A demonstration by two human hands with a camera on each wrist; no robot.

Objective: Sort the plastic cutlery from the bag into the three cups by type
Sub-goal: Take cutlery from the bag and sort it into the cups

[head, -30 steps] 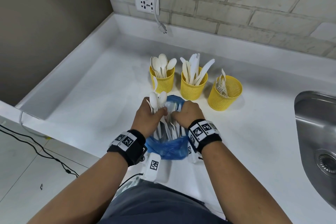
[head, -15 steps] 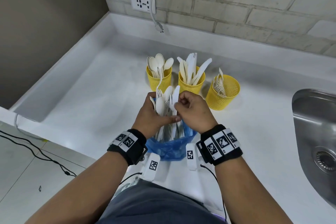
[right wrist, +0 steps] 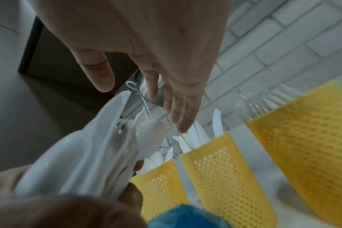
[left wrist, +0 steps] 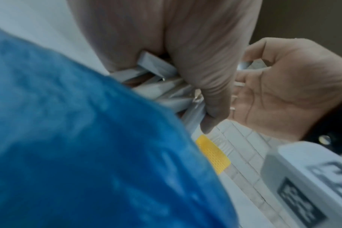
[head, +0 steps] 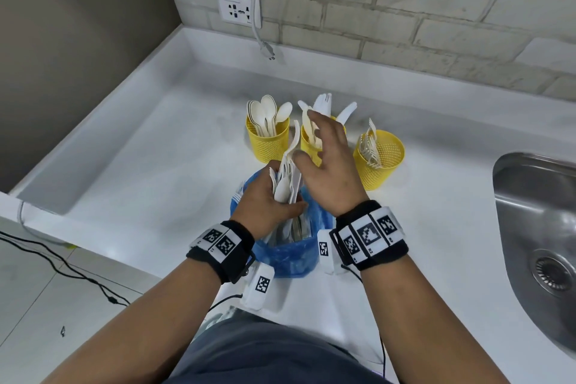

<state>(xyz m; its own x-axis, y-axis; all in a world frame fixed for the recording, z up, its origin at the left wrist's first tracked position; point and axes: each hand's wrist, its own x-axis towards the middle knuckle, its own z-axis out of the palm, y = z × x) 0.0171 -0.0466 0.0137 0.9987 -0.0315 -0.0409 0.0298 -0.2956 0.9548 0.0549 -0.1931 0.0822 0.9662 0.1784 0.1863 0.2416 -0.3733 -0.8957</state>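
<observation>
My left hand (head: 268, 196) grips a bundle of white plastic cutlery (head: 285, 177) upright above the open blue bag (head: 290, 249); spoons and flat handles show in it. The left wrist view has those fingers (left wrist: 195, 61) curled round the handles (left wrist: 162, 86). My right hand (head: 327, 159) hovers open just right of the bundle, fingers stretched over the middle cup (head: 307, 146), which holds knives. The right wrist view shows that hand (right wrist: 166, 77) holding nothing. The left cup (head: 268, 143) holds spoons and the right cup (head: 381, 162) holds forks.
A steel sink (head: 530, 227) is sunk into the white counter (head: 156, 171) at the right. A wall socket (head: 238, 10) and a hanging plug (head: 268, 51) are behind the cups. The counter's raised rim runs along the left and back. Black cables lie on the floor (head: 46, 259).
Both hands rose out of the bag with the bundle. My right hand then left the bundle, opened, and moved forward over the middle cup. My left hand keeps its hold.
</observation>
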